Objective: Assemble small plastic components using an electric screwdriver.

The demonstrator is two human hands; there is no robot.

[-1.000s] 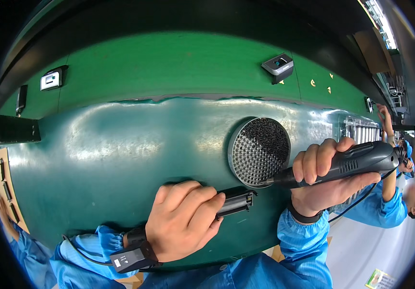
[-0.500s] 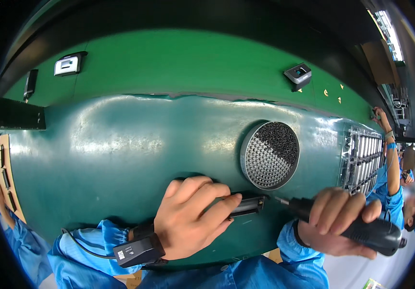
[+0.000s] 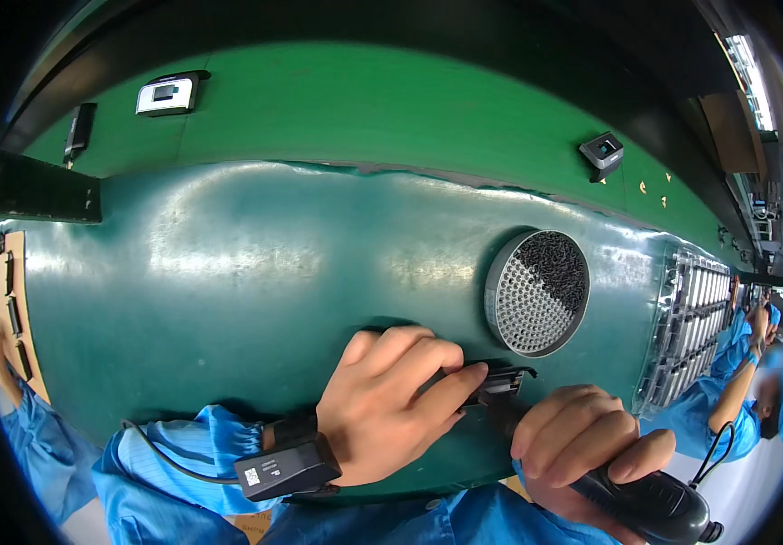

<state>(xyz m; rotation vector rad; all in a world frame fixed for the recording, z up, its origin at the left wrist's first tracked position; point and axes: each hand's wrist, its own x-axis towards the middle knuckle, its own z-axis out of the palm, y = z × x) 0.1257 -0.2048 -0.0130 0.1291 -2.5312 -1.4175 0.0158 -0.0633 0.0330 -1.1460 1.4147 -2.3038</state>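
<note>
My left hand presses a small black plastic housing against the green mat; its fingers cover the left part of it. In my right hand is a black electric screwdriver, held at a slant with a cord loop at its rear. Its front end reaches the right part of the housing; the tip itself is blurred and I cannot tell whether it touches. Just beyond the housing stands a round metal dish holding many dark screws, heaped on its far right side over a plate of holes.
Clear trays of white and black parts stand at the right. Beyond the mat runs a green belt bearing a white-fronted device, a dark device and a black part. Co-workers in blue sit left and right; a brown board holds black parts.
My right hand has brought the screwdriver left and down to the housing. The whole view has shifted a little. The co-worker's arm at the right has drawn back from the belt.
</note>
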